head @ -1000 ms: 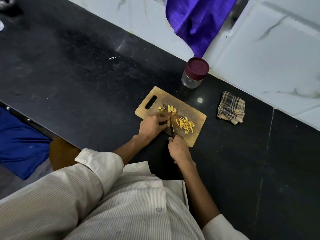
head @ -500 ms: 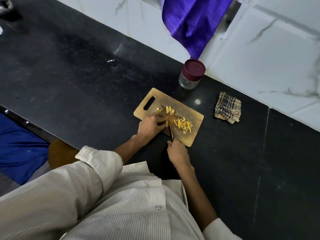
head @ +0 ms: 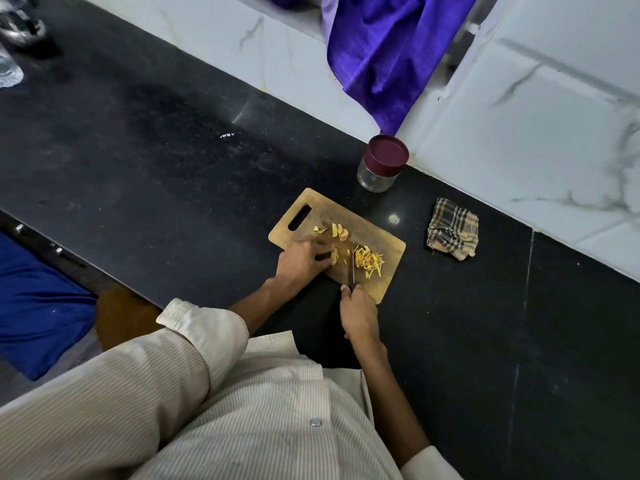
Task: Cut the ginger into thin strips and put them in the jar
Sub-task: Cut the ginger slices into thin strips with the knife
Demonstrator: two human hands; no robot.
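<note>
On the black counter (head: 173, 168) we note a cutting board (head: 377, 233) where the left hand (head: 303, 261) pinches a ginger piece (head: 334, 255) while the right hand (head: 358, 315) grips the knife (head: 353, 270) beside cut strips (head: 370, 260).

One cutting board (head: 374, 230), one knife (head: 353, 268), one jar (head: 381, 164), one checked cloth (head: 453, 233), two hands.

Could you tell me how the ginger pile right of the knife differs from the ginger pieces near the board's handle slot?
The pile is cut into thin strips; the pieces near the slot are broader slices. The pile is larger and heaped; the slices are few and lie loosely. The pile sits beside the knife; the slices lie beyond the left hand. Both are yellow and rest on the cutting board.
</note>
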